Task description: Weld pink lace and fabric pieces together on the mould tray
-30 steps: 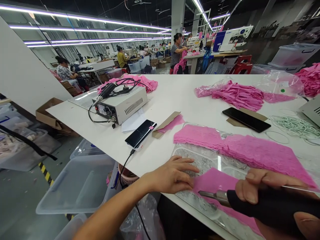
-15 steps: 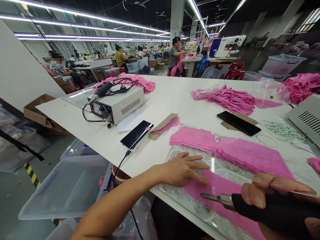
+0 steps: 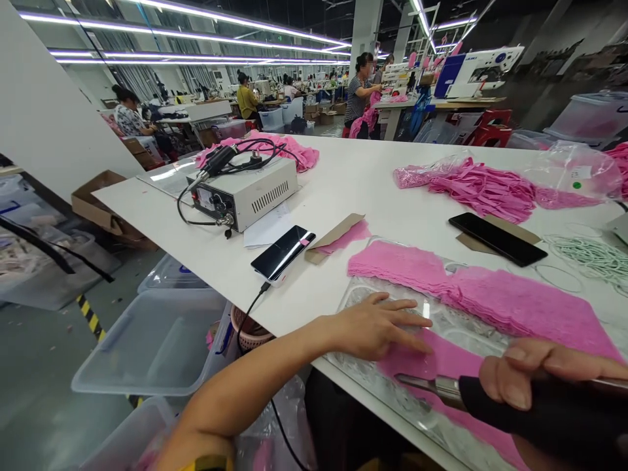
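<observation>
Pink fabric point(image 3: 454, 356) lies on a clear plastic board point(image 3: 422, 418) on the white table point(image 3: 353, 173), beside a thick pink stack point(image 3: 530, 297). Remotely, I see the left hand point(image 3: 370, 330) spread wide over the fabric's end; the right hand point(image 3: 544, 360) grips a black-handled tool point(image 3: 554, 409), tip at the fabric.

On the white table point(image 3: 353, 186), one phone point(image 3: 282, 254) lies with a black cable point(image 3: 265, 287) at its near end. To the right, another phone point(image 3: 496, 239) rests partly upon brown card point(image 3: 524, 232), near pale green loops point(image 3: 589, 255). Behind stand a sewing machine point(image 3: 478, 70) and red stools point(image 3: 492, 129); a person in a striped top point(image 3: 357, 99) handles pink cloth point(image 3: 364, 123).
</observation>
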Demonstrator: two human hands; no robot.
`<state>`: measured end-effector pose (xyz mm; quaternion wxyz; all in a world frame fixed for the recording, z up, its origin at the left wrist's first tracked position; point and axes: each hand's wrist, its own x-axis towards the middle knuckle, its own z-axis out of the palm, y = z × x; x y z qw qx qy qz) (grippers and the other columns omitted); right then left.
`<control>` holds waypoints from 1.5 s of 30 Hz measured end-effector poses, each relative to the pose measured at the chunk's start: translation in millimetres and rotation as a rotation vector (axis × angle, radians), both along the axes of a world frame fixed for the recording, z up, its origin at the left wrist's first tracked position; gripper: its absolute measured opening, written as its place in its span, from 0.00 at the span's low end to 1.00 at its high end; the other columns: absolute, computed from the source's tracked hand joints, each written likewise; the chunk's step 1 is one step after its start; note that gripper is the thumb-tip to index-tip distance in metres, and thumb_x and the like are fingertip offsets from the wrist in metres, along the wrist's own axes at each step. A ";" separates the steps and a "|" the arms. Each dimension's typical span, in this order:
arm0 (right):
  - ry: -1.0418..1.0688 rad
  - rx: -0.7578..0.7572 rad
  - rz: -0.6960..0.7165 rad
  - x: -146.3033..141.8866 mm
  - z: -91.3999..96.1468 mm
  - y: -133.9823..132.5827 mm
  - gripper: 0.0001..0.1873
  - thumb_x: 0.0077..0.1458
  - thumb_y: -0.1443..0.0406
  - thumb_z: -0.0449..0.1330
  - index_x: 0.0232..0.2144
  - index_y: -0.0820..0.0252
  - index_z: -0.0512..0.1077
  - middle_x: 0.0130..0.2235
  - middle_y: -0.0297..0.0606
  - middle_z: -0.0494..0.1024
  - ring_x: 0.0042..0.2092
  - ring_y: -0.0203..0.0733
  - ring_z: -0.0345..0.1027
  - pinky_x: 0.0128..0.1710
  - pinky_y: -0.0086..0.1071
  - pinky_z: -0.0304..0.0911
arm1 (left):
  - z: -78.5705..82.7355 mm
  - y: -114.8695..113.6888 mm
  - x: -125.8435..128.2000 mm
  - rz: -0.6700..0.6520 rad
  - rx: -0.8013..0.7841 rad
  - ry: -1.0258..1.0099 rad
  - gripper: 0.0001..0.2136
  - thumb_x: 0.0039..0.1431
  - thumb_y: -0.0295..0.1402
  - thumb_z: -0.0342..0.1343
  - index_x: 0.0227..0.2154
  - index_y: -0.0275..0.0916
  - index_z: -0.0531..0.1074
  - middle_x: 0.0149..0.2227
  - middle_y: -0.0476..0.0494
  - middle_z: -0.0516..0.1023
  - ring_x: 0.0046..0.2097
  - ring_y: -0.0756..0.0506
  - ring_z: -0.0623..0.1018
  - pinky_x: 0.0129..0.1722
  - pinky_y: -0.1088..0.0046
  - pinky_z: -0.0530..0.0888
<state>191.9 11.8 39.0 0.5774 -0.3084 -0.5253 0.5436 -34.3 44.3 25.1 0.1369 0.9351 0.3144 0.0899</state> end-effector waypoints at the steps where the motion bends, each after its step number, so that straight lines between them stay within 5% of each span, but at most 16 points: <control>1: 0.011 -0.001 0.024 -2.8 -0.7 -0.8 0.13 0.50 0.52 0.64 0.36 0.48 0.72 0.35 0.39 0.68 0.27 0.42 0.61 0.28 0.43 0.66 | -0.2 -0.2 0.1 0.022 0.008 -0.023 0.23 0.61 0.17 0.46 0.55 0.44 0.70 0.64 0.47 0.62 0.68 0.42 0.53 0.63 0.54 0.56; 8: 0.004 0.090 0.016 -20.4 -0.3 -0.7 0.15 0.52 0.50 0.61 0.36 0.50 0.71 0.34 0.36 0.68 0.29 0.41 0.62 0.29 0.38 0.69 | -9.3 1.7 -1.0 0.074 0.079 -0.106 0.14 0.64 0.34 0.56 0.51 0.39 0.74 0.61 0.42 0.68 0.65 0.37 0.61 0.61 0.57 0.62; 25: 0.037 0.150 0.125 -26.2 -1.2 1.9 0.12 0.58 0.55 0.60 0.40 0.53 0.70 0.36 0.36 0.69 0.31 0.39 0.62 0.31 0.36 0.71 | -14.0 1.3 -0.7 0.076 0.089 -0.124 0.14 0.63 0.36 0.58 0.51 0.41 0.75 0.61 0.42 0.67 0.66 0.37 0.60 0.62 0.54 0.61; 32: -0.012 0.207 0.083 -33.5 7.3 2.4 0.08 0.57 0.56 0.60 0.33 0.53 0.70 0.32 0.35 0.69 0.26 0.39 0.65 0.26 0.36 0.72 | -18.3 1.9 -0.8 0.084 0.051 -0.239 0.13 0.61 0.33 0.59 0.48 0.40 0.76 0.60 0.39 0.69 0.65 0.36 0.61 0.62 0.53 0.61; 36: -0.031 0.188 0.066 -35.7 13.4 2.1 0.08 0.54 0.56 0.63 0.31 0.52 0.71 0.30 0.35 0.70 0.25 0.39 0.66 0.24 0.37 0.73 | -14.3 2.0 -4.0 0.146 0.046 -0.347 0.11 0.63 0.27 0.54 0.45 0.39 0.77 0.58 0.40 0.71 0.64 0.40 0.64 0.61 0.60 0.63; 41: 0.043 0.154 -0.038 -33.7 18.1 6.5 0.10 0.50 0.55 0.65 0.30 0.54 0.74 0.31 0.36 0.70 0.25 0.38 0.64 0.25 0.37 0.71 | -4.8 -25.4 -18.5 0.309 0.085 -0.464 0.14 0.61 0.21 0.46 0.42 0.34 0.77 0.49 0.37 0.76 0.52 0.46 0.75 0.52 0.70 0.72; 45: 0.091 0.137 -0.077 -37.6 24.3 9.7 0.10 0.49 0.57 0.67 0.27 0.56 0.74 0.29 0.36 0.69 0.25 0.38 0.65 0.25 0.37 0.71 | -8.3 -58.1 -28.8 0.333 0.129 -0.501 0.17 0.54 0.18 0.45 0.38 0.37 0.77 0.40 0.39 0.76 0.43 0.46 0.76 0.45 0.68 0.75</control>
